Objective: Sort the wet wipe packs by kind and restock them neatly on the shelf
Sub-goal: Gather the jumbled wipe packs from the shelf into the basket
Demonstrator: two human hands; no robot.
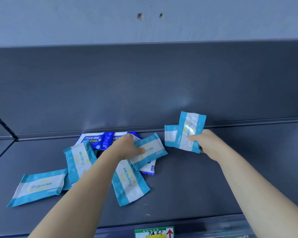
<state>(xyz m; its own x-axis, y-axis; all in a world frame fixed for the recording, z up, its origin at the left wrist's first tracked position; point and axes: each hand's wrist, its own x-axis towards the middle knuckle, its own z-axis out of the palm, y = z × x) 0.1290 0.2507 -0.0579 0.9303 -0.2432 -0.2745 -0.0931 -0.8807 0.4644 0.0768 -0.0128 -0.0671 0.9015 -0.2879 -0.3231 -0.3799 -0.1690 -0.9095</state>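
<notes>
On the grey shelf (196, 177) lies a loose heap of wet wipe packs. Light-blue-and-white packs lie at the front left (40, 185), at the left of the heap (80, 159) and in the middle (129, 182). Dark blue packs marked 75% (96, 140) lie at the back of the heap. My left hand (127, 148) grips another light-blue pack (153, 148) on top of the heap. My right hand (208, 143) holds two light-blue packs (187, 133) together, raised above the shelf to the right of the heap.
The shelf's dark back panel (144, 83) rises right behind the packs. A green and yellow price label with a red arrow (154, 232) sits on the shelf's front edge. A white pack with a dark blue edge (149, 167) peeks out under the heap.
</notes>
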